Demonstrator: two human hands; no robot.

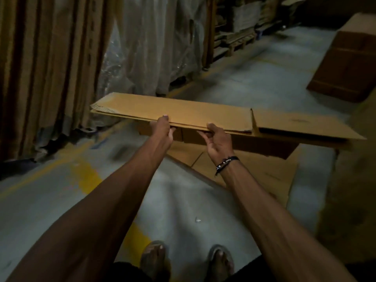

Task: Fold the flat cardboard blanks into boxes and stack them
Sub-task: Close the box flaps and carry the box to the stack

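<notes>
both hands out front, gripping near edge of a flat cardboard blank (183,112), held level above the concrete floor (254,78). left hand (162,131) pinches the edge, thumb on top. right hand (218,140) curls round it. more flattened cardboard (264,171) lies below.

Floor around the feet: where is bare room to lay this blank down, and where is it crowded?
Both hands, left hand and right hand, grip the flat blank. Bare concrete floor lies between the yellow floor line and the cardboard sheets on the floor. Crowded: upright cardboard at left, brown carton at far right.
</notes>
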